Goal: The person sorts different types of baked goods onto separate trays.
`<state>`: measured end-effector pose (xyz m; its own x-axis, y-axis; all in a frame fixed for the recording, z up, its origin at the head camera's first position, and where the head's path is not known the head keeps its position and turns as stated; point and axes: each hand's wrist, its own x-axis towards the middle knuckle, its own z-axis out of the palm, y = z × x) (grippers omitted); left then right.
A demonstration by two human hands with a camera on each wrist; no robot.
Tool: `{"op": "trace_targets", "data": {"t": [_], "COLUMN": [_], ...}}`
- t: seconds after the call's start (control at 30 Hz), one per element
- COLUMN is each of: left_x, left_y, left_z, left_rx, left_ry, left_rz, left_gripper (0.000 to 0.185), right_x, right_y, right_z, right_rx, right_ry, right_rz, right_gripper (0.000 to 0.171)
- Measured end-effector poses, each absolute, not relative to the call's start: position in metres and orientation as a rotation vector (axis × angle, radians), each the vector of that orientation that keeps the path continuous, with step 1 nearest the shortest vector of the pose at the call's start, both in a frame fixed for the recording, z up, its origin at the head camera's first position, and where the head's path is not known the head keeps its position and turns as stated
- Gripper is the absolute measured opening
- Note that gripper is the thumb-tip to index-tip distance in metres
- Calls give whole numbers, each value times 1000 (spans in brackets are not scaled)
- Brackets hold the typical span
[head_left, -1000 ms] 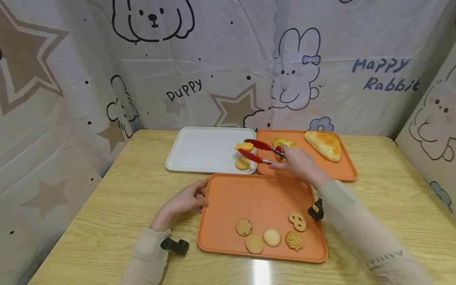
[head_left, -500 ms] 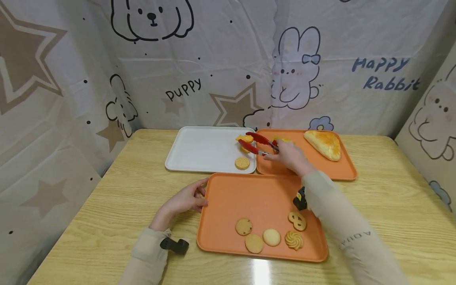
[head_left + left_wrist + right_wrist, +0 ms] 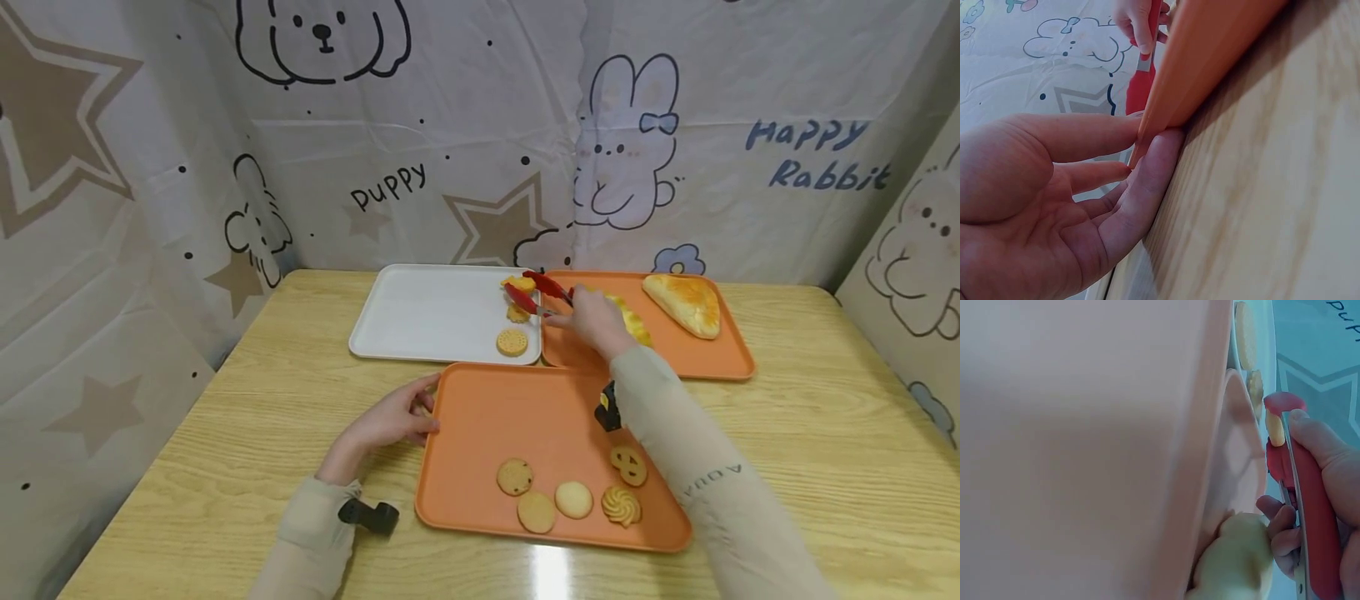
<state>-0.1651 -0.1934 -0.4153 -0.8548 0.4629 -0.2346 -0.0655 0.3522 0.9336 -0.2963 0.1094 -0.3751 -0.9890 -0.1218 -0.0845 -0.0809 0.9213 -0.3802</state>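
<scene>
One pair of red-and-metal tongs [image 3: 522, 299], gripped by the right hand [image 3: 597, 322], pinches a small golden biscuit [image 3: 516, 283] at the rectangular white tray [image 3: 427, 317]'s two o'clock corner, likely for cleanliness; the left hand [image 3: 388, 419] pinches the nearer rectangular orange tray [image 3: 480, 417] at ten o'clock, seemingly steadying it.

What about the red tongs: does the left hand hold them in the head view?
No, the right hand holds the red tongs, while the left hand grips the nearer orange tray.
</scene>
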Motion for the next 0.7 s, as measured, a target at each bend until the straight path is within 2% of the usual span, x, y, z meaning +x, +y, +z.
{"op": "trace_targets", "data": {"t": [0.7], "left_x": [-165], "left_y": [-193], "left_z": [-415], "left_rx": [333], "left_ry": [2170], "left_rz": [1514], "left_gripper": [75], "right_x": [-286], "right_y": [122], "right_z": [-370], "right_rx": [-154], "right_ry": [2954], "right_rz": [-686], "right_gripper": [56]}}
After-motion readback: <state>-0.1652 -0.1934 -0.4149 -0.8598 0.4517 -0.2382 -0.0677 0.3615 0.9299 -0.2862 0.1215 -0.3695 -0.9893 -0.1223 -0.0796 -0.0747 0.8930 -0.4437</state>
